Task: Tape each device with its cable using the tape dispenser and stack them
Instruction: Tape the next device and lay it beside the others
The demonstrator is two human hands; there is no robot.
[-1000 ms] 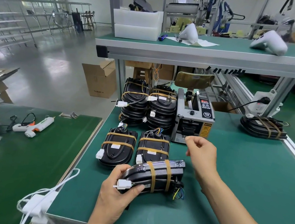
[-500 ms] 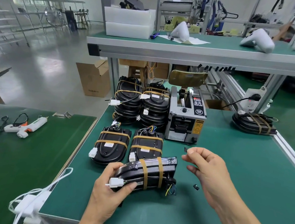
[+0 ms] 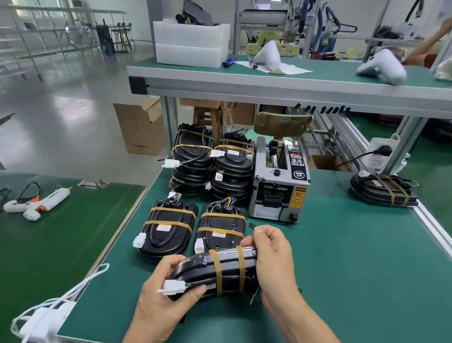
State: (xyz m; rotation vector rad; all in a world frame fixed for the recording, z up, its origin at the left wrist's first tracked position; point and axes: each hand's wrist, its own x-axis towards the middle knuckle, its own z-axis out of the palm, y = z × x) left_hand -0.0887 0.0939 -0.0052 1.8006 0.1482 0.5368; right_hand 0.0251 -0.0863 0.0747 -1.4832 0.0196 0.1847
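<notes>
Here we hold the device (image 3: 216,271) just above the surface (image 3: 347,284), in front of two taped ones lying flat. Our left hand (image 3: 165,302) curls round its near end by the white plug (image 3: 175,288); our right hand (image 3: 271,258) wraps the far end, pinching a small tape piece (image 3: 252,226). We should press that piece flat over the cable, keeping the left hold firm, then stack. The dispenser (image 3: 279,188) stands behind.

Green bench (image 3: 347,284): tape dispenser (image 3: 281,183), taped devices (image 3: 169,228) flat and stacked, lone device (image 3: 383,189) far right.
</notes>
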